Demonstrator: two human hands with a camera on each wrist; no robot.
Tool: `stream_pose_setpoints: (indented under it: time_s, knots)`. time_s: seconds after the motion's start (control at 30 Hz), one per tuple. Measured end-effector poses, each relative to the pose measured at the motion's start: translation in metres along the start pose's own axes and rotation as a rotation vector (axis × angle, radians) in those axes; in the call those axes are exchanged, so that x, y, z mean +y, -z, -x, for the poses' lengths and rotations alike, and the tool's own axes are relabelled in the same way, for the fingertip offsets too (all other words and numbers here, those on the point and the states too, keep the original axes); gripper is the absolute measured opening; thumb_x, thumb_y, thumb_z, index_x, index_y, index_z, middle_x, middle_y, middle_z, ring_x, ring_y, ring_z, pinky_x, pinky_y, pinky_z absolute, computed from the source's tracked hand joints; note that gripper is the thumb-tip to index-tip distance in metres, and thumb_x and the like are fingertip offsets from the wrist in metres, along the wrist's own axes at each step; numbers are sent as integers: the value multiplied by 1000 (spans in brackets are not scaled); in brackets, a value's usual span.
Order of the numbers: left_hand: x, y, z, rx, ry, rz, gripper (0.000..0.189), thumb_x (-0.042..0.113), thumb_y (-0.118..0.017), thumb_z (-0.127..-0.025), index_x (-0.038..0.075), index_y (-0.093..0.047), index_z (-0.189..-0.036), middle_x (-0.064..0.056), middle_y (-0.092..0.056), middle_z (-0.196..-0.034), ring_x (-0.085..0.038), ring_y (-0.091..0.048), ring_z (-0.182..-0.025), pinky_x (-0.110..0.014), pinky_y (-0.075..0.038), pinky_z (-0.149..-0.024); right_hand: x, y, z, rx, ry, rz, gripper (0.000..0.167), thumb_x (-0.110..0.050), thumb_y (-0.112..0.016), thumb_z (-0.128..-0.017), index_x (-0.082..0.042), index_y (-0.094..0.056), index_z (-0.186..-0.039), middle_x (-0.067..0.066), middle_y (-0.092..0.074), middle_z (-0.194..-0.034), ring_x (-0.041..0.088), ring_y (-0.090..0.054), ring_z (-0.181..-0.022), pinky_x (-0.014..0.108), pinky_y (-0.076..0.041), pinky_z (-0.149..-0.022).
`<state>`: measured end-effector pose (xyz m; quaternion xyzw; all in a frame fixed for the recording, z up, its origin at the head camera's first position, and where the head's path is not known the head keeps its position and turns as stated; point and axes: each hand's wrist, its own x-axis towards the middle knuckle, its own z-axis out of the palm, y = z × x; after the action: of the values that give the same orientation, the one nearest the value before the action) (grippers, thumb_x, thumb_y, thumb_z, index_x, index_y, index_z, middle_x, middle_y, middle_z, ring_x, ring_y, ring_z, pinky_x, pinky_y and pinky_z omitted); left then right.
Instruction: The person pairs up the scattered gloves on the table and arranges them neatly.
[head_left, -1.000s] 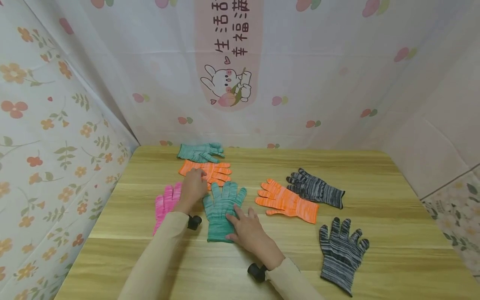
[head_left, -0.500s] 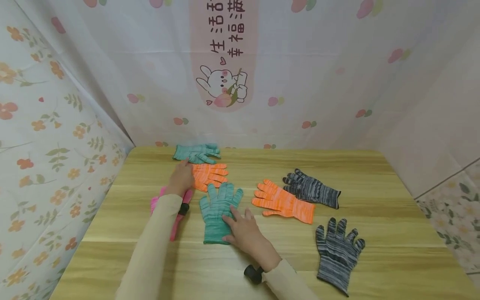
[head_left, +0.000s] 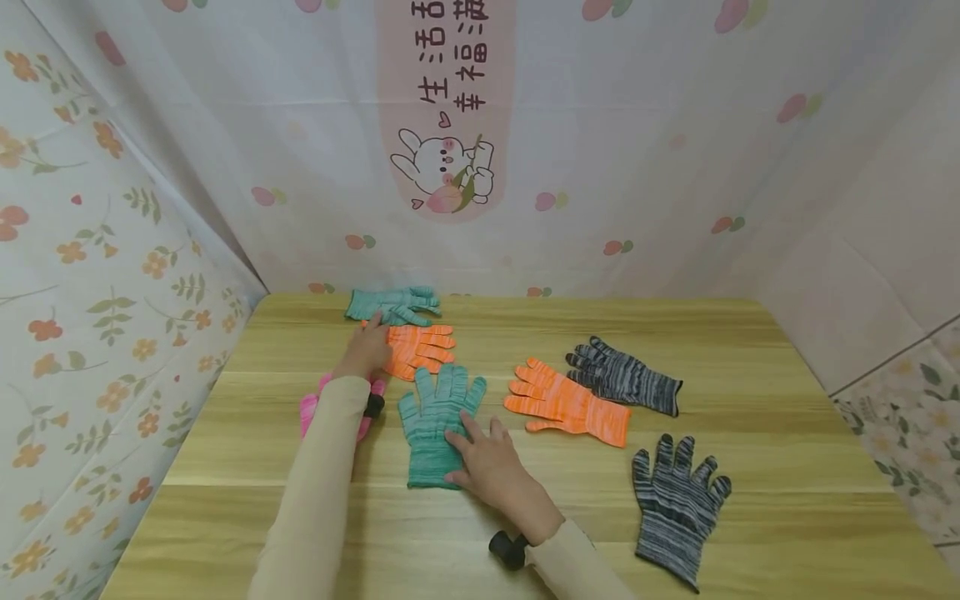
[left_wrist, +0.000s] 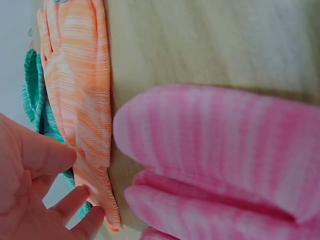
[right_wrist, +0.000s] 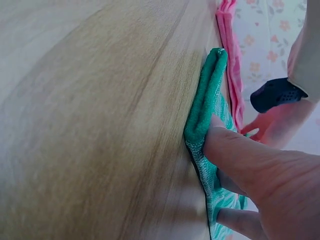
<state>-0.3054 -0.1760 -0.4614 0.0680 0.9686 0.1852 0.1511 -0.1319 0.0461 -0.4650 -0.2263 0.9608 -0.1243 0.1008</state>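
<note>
Table (head_left: 420, 542) in front of you has a light wood grain, and your left hand (head_left: 363, 350) is over its far left part, at the cuff end of the left orange glove (head_left: 420, 348). The fingers of that hand are loosely extended, with the thumb apart from them; their tips are at the glove, but how firmly they touch I cannot tell. One finger points to the near edge of the back teal glove (head_left: 367, 302), which lies by the rabbit-printed cloth (head_left: 637, 167). Both those gloves have their fingers to the right.

Your right hand (head_left: 498, 467) rests on the front teal glove (head_left: 433, 425), its fingers spread and its thumb on the cuff. This glove lies flat, cuff toward you, its fingertips near the left orange glove.

The pink glove (left_wrist: 215, 130) is partly hidden by your left forearm in the head view. Over to the right, the right orange glove (head_left: 570, 404) has its fingers to the left and lies against the back grey glove (head_left: 630, 379). Nearer you is the front grey glove (head_left: 678, 508), fingers pointing away from you, well apart from your right hand.
</note>
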Motion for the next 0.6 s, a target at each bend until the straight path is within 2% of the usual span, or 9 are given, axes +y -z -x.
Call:
stream_pose_setpoints:
  time_s: [0.1, 0.2, 0.33, 0.47, 0.6]
  knots:
    - [0, 2, 1, 0, 1, -9, 52, 2, -33, -91, -9, -28, -141, -20, -7, -155, -48, -7, -138, -57, -15, -111, -1, 0, 0, 0, 2, -4, 61, -43, -64, -82, -15, -51, -135, 15, -35, -147, 56, -35, -123, 59, -39, -97]
    - [-1, 5, 0, 74, -38, -55, 50, 2, -34, -90, -11, -32, -139, -21, -17, -153, -45, -15, -138, -56, -18, -111, -3, -1, 0, -1, -1, -6, 61, -43, -64, -82, -16, -51, -135, 15, -35, -148, 56, -35, -123, 59, -39, -97]
    - [2, 11, 1, 223, -90, -51, 48, 0, -39, -87, -10, -40, -134, -22, -32, -146, -48, -29, -130, -55, -27, -108, -2, -3, -1, 6, -4, -1, 61, -44, -64, -82, -16, -50, -135, 15, -35, -148, 56, -35, -123, 59, -39, -96]
    - [8, 21, 0, 348, -148, 25, 43, -4, -46, -83, -8, -52, -125, -24, -45, -135, -44, -37, -125, -52, -31, -106, 0, -6, -2, 8, -5, -3, 62, -45, -63, -83, -16, -50, -135, 15, -34, -148, 56, -34, -123, 60, -38, -97]
    - [20, 31, 3, 436, -191, 181, 33, -6, -49, -84, -7, -59, -116, -24, -53, -122, -39, -44, -117, -49, -37, -100, 0, -6, -4, 2, -13, 5, 62, -46, -62, -83, -16, -49, -136, 15, -33, -149, 56, -34, -124, 59, -38, -97]
